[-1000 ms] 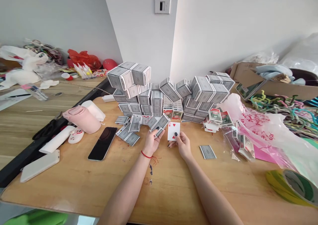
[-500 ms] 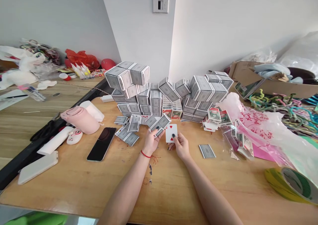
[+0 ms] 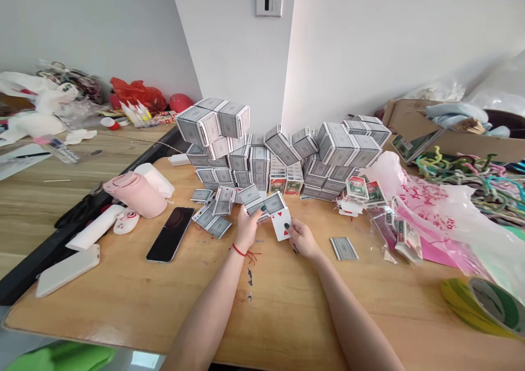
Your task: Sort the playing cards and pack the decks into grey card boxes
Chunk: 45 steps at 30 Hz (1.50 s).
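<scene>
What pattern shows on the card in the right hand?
The card has red hearts on white, clearest in the head view.

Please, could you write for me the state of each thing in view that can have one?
Left hand: closed on grey-backed cards
Grey-backed cards: held, back sides showing
Right hand: pinching the hearts card
Hearts card: tilted, face showing
Loose card: on the table, back side up
Smartphone: face up, screen dark
Cardboard box: open
Card blocks: stacked

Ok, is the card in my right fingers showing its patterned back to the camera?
No, the card in the right fingers shows its white face with red hearts.
</scene>
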Each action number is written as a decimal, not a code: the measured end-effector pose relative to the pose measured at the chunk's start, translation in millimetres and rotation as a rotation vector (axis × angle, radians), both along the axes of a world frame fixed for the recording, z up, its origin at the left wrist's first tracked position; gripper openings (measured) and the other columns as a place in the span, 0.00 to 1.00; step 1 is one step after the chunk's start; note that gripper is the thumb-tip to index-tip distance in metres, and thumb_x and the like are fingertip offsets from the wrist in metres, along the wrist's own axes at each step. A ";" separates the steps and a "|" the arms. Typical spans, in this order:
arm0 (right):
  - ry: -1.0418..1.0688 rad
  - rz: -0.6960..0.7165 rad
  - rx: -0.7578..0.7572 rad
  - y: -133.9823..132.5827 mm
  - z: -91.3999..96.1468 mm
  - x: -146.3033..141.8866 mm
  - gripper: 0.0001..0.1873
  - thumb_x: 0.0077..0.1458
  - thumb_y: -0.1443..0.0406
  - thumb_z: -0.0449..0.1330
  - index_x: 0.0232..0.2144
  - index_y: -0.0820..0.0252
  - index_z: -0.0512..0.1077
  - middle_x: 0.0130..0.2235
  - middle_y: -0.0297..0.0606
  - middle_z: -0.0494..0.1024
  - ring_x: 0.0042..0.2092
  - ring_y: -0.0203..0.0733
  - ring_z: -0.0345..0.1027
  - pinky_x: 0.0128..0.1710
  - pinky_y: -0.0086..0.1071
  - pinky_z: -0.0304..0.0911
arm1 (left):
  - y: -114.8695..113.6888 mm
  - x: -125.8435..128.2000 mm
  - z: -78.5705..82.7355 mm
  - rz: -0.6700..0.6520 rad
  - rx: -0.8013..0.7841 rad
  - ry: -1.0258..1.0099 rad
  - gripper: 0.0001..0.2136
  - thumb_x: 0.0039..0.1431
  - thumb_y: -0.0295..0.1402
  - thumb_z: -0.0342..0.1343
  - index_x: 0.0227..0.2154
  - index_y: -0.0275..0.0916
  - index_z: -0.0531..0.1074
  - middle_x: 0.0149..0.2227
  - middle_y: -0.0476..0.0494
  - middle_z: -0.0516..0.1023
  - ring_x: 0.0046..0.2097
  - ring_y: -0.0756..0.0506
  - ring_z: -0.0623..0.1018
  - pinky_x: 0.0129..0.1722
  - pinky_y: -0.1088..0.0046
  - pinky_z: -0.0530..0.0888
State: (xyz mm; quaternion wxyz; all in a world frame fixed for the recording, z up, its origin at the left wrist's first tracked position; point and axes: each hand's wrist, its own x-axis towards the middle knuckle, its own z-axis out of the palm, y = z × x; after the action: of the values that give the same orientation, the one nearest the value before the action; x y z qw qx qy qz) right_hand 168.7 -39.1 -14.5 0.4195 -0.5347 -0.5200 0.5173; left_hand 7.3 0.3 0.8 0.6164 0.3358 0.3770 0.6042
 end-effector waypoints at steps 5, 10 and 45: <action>0.068 0.107 -0.028 -0.8 -2.0 0.0 0.17 0.49 0.51 0.49 0.24 0.59 0.58 0.11 0.23 0.60 0.10 0.32 0.56 0.10 0.24 0.52 | 2.4 0.9 -1.3 0.041 0.020 0.072 0.21 0.41 0.30 0.61 0.40 0.38 0.63 0.44 0.40 0.72 0.44 0.44 0.73 0.44 0.63 0.69; 0.114 -0.051 -0.024 1.6 -4.3 -2.2 0.18 0.48 0.49 0.50 0.28 0.58 0.60 0.18 0.31 0.71 0.18 0.38 0.67 0.13 0.28 0.62 | -0.4 5.3 -0.4 0.044 0.075 0.202 0.20 0.39 0.29 0.61 0.39 0.38 0.65 0.42 0.42 0.73 0.43 0.45 0.73 0.45 0.65 0.67; 0.626 -0.294 -0.025 18.1 -2.2 39.8 0.13 0.37 0.63 0.65 0.26 0.57 0.64 0.19 0.24 0.64 0.16 0.24 0.52 0.11 0.20 0.49 | -6.7 -3.1 9.3 -0.616 -0.177 -0.461 0.19 0.50 0.39 0.48 0.44 0.35 0.66 0.45 0.39 0.71 0.48 0.41 0.70 0.45 0.63 0.66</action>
State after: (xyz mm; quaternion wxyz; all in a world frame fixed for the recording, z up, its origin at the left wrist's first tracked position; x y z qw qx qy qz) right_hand 208.5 -21.0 -16.7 0.6224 -0.4243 -0.2770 0.5966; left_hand 4.2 -6.4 10.1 0.8640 0.2344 0.1607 0.4156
